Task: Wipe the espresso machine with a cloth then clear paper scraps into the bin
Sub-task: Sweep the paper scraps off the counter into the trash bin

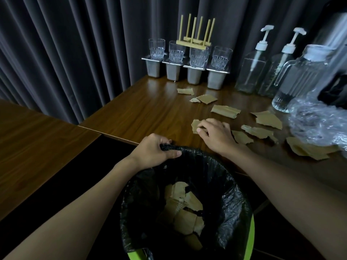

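Left hand: clenched on rim of black-lined bin, held against front edge of table. Bare wood beyond. Right hand: fingers curled onto paper scrap, just above bin. Loose scraps: scattered rightward toward plastic wrap.

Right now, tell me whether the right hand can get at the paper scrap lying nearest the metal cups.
Probably yes. The right hand grips a near scrap, and only bare tabletop and other flat scraps lie between it and that far scrap; nothing upright blocks the path.
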A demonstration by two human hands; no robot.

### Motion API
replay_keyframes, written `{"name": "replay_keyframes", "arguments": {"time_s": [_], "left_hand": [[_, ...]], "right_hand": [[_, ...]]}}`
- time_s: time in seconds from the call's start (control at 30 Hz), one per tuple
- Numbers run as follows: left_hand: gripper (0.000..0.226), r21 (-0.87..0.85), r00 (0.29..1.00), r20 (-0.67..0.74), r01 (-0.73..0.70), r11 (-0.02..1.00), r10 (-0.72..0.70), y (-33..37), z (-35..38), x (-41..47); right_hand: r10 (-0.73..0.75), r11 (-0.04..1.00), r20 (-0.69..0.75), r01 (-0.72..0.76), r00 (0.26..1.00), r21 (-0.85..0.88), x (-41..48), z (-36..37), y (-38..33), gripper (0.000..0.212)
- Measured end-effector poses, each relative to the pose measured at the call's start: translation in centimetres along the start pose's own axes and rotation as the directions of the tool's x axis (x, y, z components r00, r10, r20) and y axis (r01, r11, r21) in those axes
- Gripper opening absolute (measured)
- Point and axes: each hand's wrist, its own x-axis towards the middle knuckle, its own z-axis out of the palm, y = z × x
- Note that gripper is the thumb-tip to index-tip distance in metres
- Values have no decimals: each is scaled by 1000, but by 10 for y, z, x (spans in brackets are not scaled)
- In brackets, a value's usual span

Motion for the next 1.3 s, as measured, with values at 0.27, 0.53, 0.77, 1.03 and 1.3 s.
{"name": "replay_keyframes", "arguments": {"time_s": [0.27,0.53,0.77,1.03,1.3], "left_hand": [[19,-84,999,28,42,996,-40,-1,3,-2],[37,-121,997,65,37,992,-30,4,-3,2],[39,-35,999,47,24,999,-22,4,-7,5],[36,-19,1000,11,7,1000,-7,5,-2,2],[19,-4,998,49,-44,999,44,22,6,-4]], "right_hand": [[167,921,237,-237,957,309,-11,-28,-6,54],[201,773,186,-273,962,573,-29,-59,-7,13],[-14,488,166,-138,986,862,-49,-96,-34,12],[85,816,30,-86,996,572,-65,-77,-9,12],[147,989,94,-148,985,11,-86,-44,53,42]]}}
